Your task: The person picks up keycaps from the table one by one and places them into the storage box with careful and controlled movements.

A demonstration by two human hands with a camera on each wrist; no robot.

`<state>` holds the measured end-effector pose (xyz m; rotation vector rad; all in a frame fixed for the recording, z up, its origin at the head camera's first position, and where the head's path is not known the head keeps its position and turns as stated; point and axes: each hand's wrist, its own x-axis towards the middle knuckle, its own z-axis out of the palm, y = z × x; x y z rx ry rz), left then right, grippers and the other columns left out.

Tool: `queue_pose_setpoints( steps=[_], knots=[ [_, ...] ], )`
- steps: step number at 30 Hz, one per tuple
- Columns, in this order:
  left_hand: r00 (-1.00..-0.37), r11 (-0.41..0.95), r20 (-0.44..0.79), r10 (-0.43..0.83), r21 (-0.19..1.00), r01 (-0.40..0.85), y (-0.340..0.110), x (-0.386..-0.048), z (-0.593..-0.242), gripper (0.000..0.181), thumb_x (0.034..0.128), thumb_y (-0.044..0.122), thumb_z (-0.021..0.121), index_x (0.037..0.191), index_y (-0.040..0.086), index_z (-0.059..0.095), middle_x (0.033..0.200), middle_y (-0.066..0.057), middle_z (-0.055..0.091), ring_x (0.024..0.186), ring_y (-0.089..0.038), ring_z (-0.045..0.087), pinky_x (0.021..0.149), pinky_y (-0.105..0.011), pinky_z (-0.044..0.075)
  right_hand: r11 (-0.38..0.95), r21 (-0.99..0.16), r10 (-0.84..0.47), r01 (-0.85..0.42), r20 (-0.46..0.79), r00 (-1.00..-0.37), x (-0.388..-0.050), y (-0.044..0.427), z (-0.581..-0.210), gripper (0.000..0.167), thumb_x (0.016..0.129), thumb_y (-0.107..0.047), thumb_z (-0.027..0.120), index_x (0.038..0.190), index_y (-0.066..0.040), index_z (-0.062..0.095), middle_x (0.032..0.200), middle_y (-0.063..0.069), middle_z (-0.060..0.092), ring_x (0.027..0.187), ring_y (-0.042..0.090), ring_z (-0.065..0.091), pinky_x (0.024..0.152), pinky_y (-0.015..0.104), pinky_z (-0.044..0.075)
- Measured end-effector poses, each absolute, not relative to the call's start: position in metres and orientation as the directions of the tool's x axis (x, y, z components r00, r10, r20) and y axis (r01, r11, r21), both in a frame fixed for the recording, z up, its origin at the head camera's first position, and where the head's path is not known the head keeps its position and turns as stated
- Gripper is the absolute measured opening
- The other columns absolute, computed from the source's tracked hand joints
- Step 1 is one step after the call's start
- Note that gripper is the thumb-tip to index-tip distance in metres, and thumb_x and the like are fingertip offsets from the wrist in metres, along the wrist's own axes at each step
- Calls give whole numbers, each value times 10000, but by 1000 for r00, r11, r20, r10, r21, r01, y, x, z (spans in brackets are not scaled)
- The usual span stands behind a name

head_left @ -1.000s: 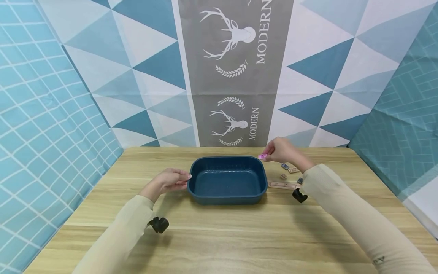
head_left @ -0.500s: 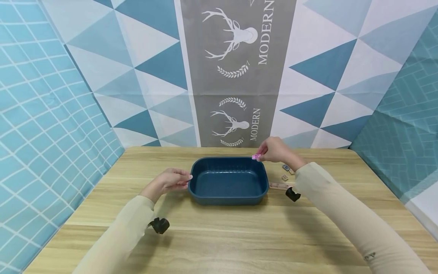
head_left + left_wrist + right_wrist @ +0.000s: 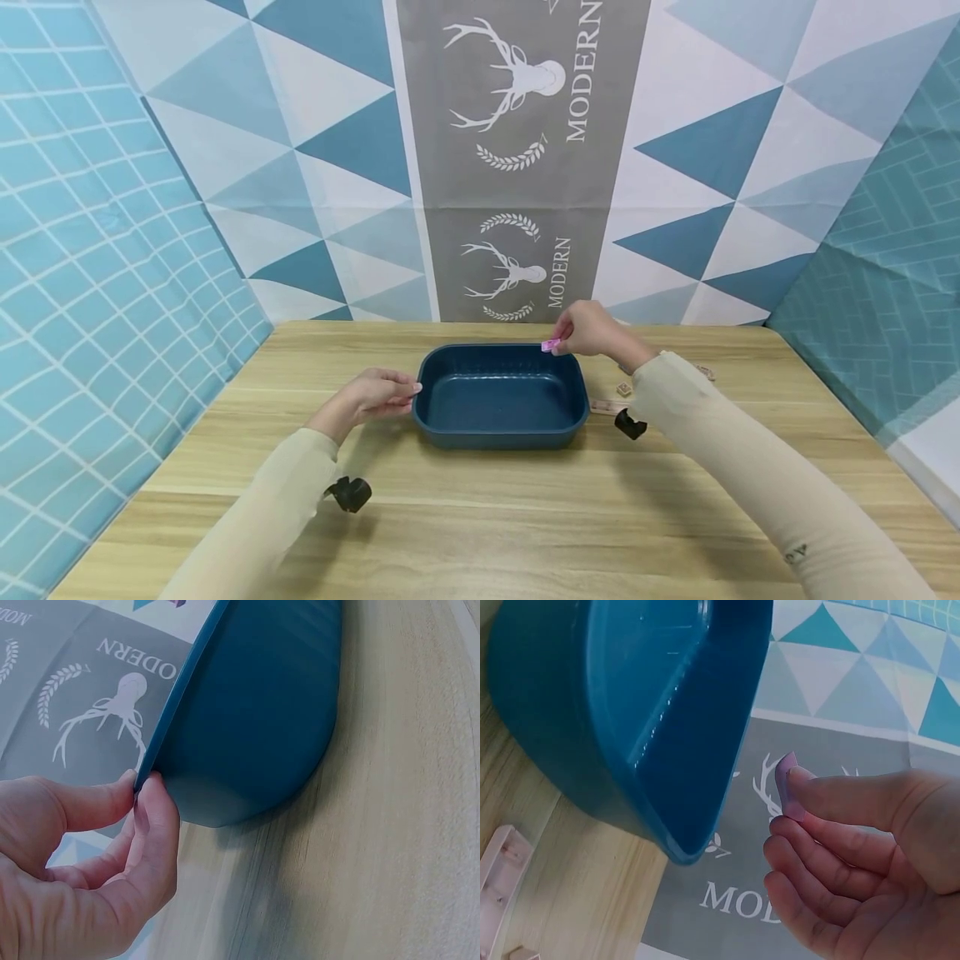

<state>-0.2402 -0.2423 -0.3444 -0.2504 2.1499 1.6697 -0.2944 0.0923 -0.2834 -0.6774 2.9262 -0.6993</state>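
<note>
A dark blue rectangular basin (image 3: 495, 439) stands upright on the wooden table. My left hand (image 3: 375, 396) is at its left end; in the left wrist view, thumb and fingertips pinch the basin's rim (image 3: 180, 694). Above the basin's far right corner is my right hand (image 3: 592, 329). Between thumb and index finger it pinches a small pink rectangular piece (image 3: 551, 345), printed with a pale pattern. In the right wrist view this thin, slightly curved piece (image 3: 783, 784) is apart from the basin, and the other fingers are loosely curled.
Right of the basin lie a small square wooden block (image 3: 624, 389), a pale strip with holes or studs (image 3: 609, 407) and another small wooden piece (image 3: 705, 372). The right sleeve partly covers that area. A patterned cloth backdrop (image 3: 517, 192) rises behind the table.
My right hand has moved left with the pink piece, from beside the basin's far right corner to over its far rim. The left hand keeps its place on the basin.
</note>
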Motion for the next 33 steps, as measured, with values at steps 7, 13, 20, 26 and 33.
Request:
queue_pose_setpoints(
  steps=[7, 13, 20, 26, 33],
  knots=[
    [-900, 256, -426, 91, 883, -393, -241, -241, -346, 445, 958, 104, 578, 1330, -96, 438, 814, -2, 563, 682, -53, 556, 637, -152, 550, 803, -436, -433, -407, 43, -900, -294, 81, -283, 147, 787, -112, 782, 886, -12, 737, 877, 128, 732, 779, 193, 665, 685, 275, 576],
    [-901, 256, -422, 95, 885, -388, -241, -242, -347, 428, 962, 95, 566, 1323, -99, 442, 814, 1, 562, 683, -50, 555, 641, -151, 548, 810, -405, -448, -425, 42, -893, -295, 73, -282, 134, 792, -120, 781, 884, -29, 746, 874, 116, 731, 781, 191, 651, 680, 268, 573],
    [-900, 250, -426, 96, 885, -392, -242, -242, -346, 420, 964, 92, 560, 1316, -102, 435, 807, -2, 556, 674, -52, 551, 633, -149, 544, 810, -378, -467, -449, 47, -883, -295, 65, -282, 126, 786, -113, 785, 872, -29, 747, 870, 112, 731, 782, 193, 658, 698, 285, 579],
    [-901, 262, -423, 93, 884, -388, -242, -241, -345, 407, 966, 100, 562, 1303, -96, 446, 817, -1, 557, 681, -51, 554, 640, -149, 546, 815, -362, -474, -453, 36, -880, -296, 54, -280, 125, 793, -122, 781, 880, -38, 749, 876, 106, 723, 760, 180, 642, 697, 272, 573],
    [-901, 254, -424, 89, 885, -391, -242, -241, -346, 402, 961, 99, 568, 1297, -92, 457, 816, 3, 562, 685, -50, 560, 646, -149, 549, 808, -356, -496, -470, 21, -868, -296, 44, -283, 128, 786, -121, 784, 869, -30, 745, 864, 104, 730, 751, 166, 643, 689, 263, 566]
  ],
)
